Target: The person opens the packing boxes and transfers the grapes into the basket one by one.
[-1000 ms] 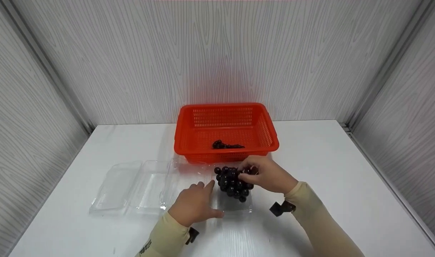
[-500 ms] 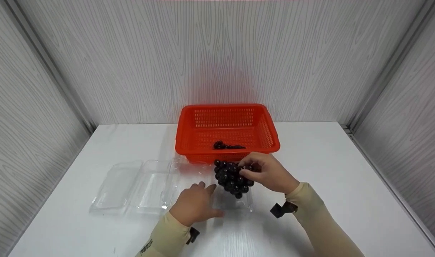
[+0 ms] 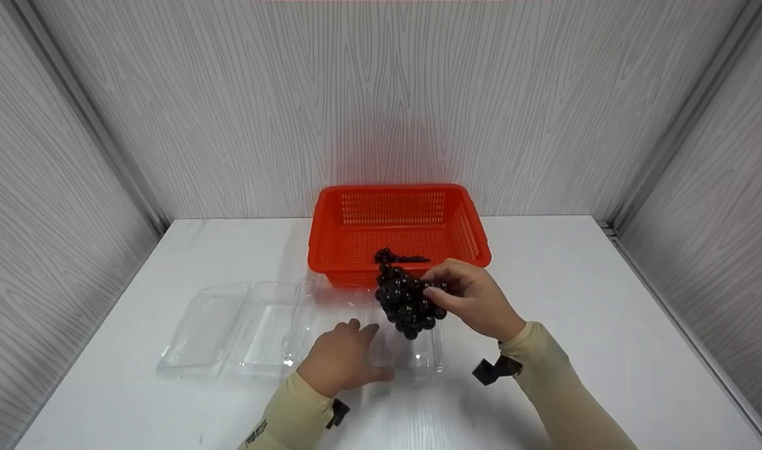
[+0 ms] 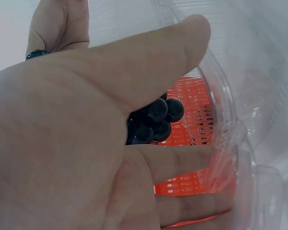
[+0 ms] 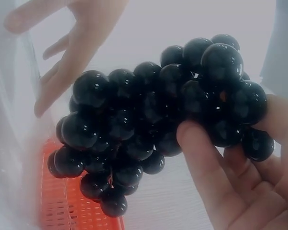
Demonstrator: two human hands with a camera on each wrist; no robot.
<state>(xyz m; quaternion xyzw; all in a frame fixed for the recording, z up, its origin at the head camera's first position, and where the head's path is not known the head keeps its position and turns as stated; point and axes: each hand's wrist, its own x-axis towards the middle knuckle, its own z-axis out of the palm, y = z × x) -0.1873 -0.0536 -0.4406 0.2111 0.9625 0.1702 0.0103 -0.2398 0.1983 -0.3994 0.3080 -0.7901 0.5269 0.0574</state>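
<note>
My right hand [image 3: 474,297] grips a bunch of black grapes [image 3: 406,303] at its right end, thumb and fingers pressed into the berries. The bunch hangs tilted above a clear plastic container [image 3: 427,357], just in front of the red basket. In the right wrist view, the grapes [image 5: 129,115] fill the middle, their lowest berries pointing toward the basket. My left hand [image 3: 338,357] lies over the clear container with thumb and fingers spread. The left wrist view shows its fingertips right at the clear plastic wall [image 4: 225,96], with no thing gripped.
A red perforated basket [image 3: 340,267] stands at the back middle of the white table [image 3: 556,294], against the panelled wall. More dark grapes [image 3: 384,255] lie inside near its front. Another clear plastic clamshell [image 3: 209,331] lies open at the left. Panels rise on both sides.
My right hand has lifted the grapes and moved slightly toward the basket, and the bunch has tilted. The container's base shows more beneath it. My left hand has stayed almost still.
</note>
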